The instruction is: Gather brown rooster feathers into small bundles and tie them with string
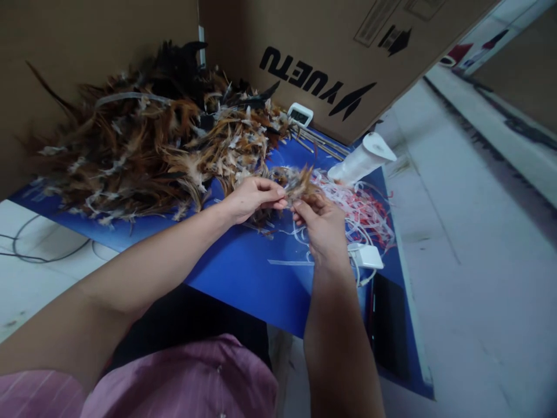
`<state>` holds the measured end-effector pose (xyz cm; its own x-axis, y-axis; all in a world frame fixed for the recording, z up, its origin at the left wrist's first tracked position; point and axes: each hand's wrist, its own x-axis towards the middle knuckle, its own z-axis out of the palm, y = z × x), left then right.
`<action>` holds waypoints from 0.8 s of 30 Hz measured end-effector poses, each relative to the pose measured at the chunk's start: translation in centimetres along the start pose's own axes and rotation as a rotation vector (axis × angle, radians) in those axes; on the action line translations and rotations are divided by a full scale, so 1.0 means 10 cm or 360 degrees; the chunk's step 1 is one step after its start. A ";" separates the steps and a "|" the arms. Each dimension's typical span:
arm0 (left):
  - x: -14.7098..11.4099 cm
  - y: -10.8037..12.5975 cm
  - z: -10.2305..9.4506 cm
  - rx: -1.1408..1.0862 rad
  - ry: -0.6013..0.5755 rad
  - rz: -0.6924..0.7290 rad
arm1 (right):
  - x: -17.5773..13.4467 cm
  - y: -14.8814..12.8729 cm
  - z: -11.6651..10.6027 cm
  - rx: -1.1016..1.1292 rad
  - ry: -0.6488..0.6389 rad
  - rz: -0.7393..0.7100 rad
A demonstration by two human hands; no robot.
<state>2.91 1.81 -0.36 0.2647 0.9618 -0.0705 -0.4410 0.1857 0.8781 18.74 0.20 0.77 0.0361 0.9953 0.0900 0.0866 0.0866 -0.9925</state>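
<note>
Between my hands, above the blue tabletop (243,278), is a small bunch of brown and grey feathers (298,183). My left hand (256,199) pinches its left side between thumb and fingers. Closed on the lower right side of the bunch is my right hand (322,223), with its fingertips partly hidden. A big heap of brown, tan and black feathers (174,145) lies to the left and beyond my hands. White and red strips (361,212) lie tangled just right of my right hand. One flat pale strip (289,262) rests on the table below it.
A white roll (359,162) stands tilted near the right edge. A small digital display (300,115) and thin sticks (322,142) are at the back. A white adapter (366,256) and a dark phone-like slab (390,325) lie on the right. Cardboard boxes (322,35) wall the back.
</note>
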 end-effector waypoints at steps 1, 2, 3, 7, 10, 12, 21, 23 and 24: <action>0.00 0.00 0.01 -0.0010 0.0013 -0.0008 | 0.00 0.01 0.00 0.0011 0.0002 -0.0012; 0.00 0.01 0.01 -0.0017 0.0019 -0.0019 | 0.01 0.02 0.00 0.0019 -0.0002 -0.0025; 0.00 0.00 0.01 -0.0018 0.0017 -0.0030 | 0.01 0.02 0.00 0.0027 -0.0009 -0.0033; 0.01 -0.02 0.01 -0.0037 -0.0010 -0.0061 | 0.02 0.03 -0.01 0.0048 -0.0021 -0.0038; 0.02 -0.02 0.02 -0.0045 0.0004 -0.0077 | 0.01 0.02 -0.02 0.0047 -0.0022 -0.0044; 0.02 -0.01 0.02 -0.0035 0.0030 -0.0099 | 0.02 0.01 -0.03 0.0041 -0.0019 -0.0044; 0.03 -0.03 0.02 -0.0031 0.0092 -0.0085 | 0.02 0.03 -0.05 0.0068 -0.0020 -0.0060; 0.03 -0.03 0.02 -0.0013 0.0114 -0.0089 | 0.02 0.03 -0.04 0.0052 -0.0035 -0.0052; 0.03 -0.02 0.02 -0.0007 0.0127 -0.0094 | 0.02 0.02 -0.03 0.0049 -0.0036 -0.0040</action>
<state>3.26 2.02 -0.49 0.2211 0.9621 -0.1598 -0.4304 0.2433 0.8692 19.10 0.38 0.58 0.0119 0.9935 0.1136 0.0567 0.1127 -0.9920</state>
